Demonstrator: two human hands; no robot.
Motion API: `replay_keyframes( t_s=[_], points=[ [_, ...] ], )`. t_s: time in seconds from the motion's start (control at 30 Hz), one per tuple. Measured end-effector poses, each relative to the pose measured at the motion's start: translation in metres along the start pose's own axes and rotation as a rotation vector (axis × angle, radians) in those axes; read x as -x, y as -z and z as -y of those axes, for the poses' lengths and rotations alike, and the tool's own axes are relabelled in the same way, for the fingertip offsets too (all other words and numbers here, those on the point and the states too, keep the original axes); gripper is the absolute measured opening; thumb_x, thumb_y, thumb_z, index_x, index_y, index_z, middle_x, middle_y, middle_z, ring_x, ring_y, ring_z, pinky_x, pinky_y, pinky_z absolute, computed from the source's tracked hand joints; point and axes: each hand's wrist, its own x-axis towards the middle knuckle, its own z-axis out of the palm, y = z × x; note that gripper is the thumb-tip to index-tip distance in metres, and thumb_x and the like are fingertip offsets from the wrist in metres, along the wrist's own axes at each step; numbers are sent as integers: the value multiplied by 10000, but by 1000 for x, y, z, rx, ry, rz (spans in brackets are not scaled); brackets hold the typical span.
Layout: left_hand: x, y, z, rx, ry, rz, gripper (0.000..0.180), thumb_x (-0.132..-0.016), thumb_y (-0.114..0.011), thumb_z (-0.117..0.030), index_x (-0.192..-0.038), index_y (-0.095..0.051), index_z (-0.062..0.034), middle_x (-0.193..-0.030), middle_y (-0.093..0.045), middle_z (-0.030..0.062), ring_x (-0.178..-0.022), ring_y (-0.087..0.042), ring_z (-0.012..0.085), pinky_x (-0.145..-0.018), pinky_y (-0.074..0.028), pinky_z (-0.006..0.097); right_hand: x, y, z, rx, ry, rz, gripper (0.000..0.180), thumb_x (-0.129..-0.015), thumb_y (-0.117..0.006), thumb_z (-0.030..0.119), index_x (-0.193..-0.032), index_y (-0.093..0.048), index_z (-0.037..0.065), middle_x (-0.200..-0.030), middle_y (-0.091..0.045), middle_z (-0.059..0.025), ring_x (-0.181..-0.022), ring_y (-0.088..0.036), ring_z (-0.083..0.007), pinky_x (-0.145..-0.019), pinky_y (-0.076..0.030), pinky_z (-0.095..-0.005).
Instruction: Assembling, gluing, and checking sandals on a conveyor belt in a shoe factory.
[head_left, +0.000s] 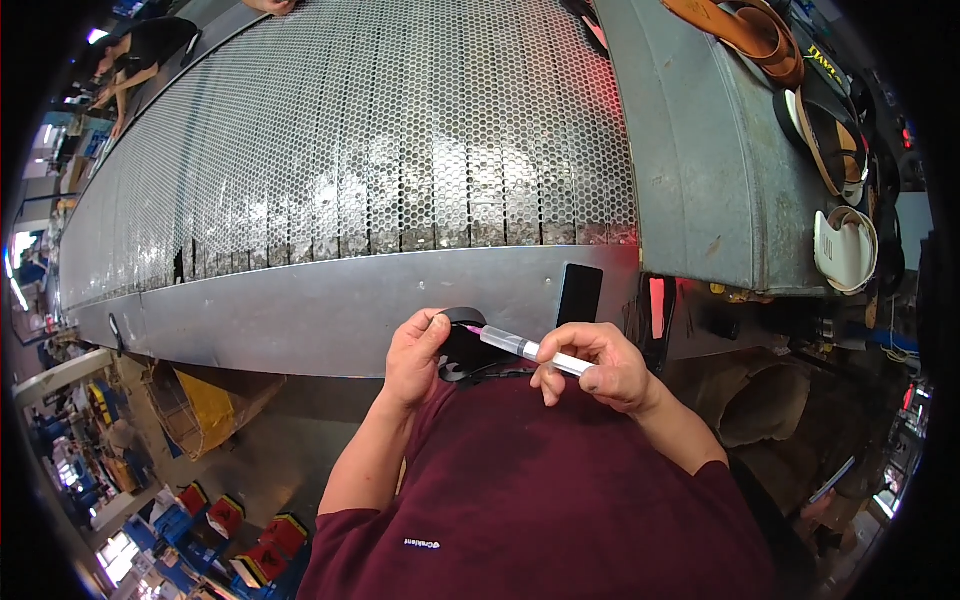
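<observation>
My left hand [410,355] pinches a curved black strap [463,350] between thumb and fingers, just in front of the metal ledge. The strap's lower part hangs against my dark red shirt. In my right hand [605,368] is a clear plastic syringe [510,343] with a white plunger and a pink tip. It points left, and the tip meets or nearly meets the strap's edge; whether they touch I cannot tell. My right fingers wrap around the plunger end of the syringe.
Beyond the ledge [300,318] runs a wide perforated metal conveyor [380,130]. A flat black rectangular object [580,295] lies on the ledge. On the grey casing [690,160] to the right rest a coiled brown belt [770,45] and a white one [843,245]. Another person's hand [272,4] shows at the far edge.
</observation>
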Motion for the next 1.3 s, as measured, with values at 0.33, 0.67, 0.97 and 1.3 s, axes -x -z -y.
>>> replay_keyframes(
  t_s=[0.33, 0.67, 0.97, 1.3],
  points=[
    [-2, -6, 8, 47, 17, -10, 225, -959, -554, -211, -1047, -570, -5, -978, -653, 82, -869, -618, 135, -826, -494, 291, 4, 5, 8, 5, -4, 22, 441, -807, -675, 263, -1130, -564, -17, -794, -583, -50, -744, -610, -144, -825, -488, -314],
    [-8, -10, 18, 24, 13, -25, 163, -966, -531, -174, -1007, -586, -25, -926, -646, 37, -820, -594, 96, -786, -473, 261, 9, 14, 15, 23, -26, 34, 426, -796, -663, 236, -1123, -568, -19, -799, -581, -51, -741, -606, -142, -794, -492, -309],
    [-9, -22, 21, 21, 11, -27, 182, -963, -544, -191, -1014, -580, -19, -941, -645, 46, -831, -595, 108, -797, -474, 267, 16, 22, 16, 0, -16, 40, 429, -795, -664, 245, -1122, -569, -16, -796, -582, -53, -742, -609, -145, -785, -494, -306],
    [-10, -31, 26, 37, 9, -10, 225, -959, -553, -208, -1051, -568, -3, -964, -645, 72, -863, -607, 130, -818, -488, 289, 19, 28, 20, 5, -38, 52, 412, -798, -649, 221, -1123, -563, -18, -797, -582, -60, -755, -609, -149, -771, -495, -312]
  ],
)
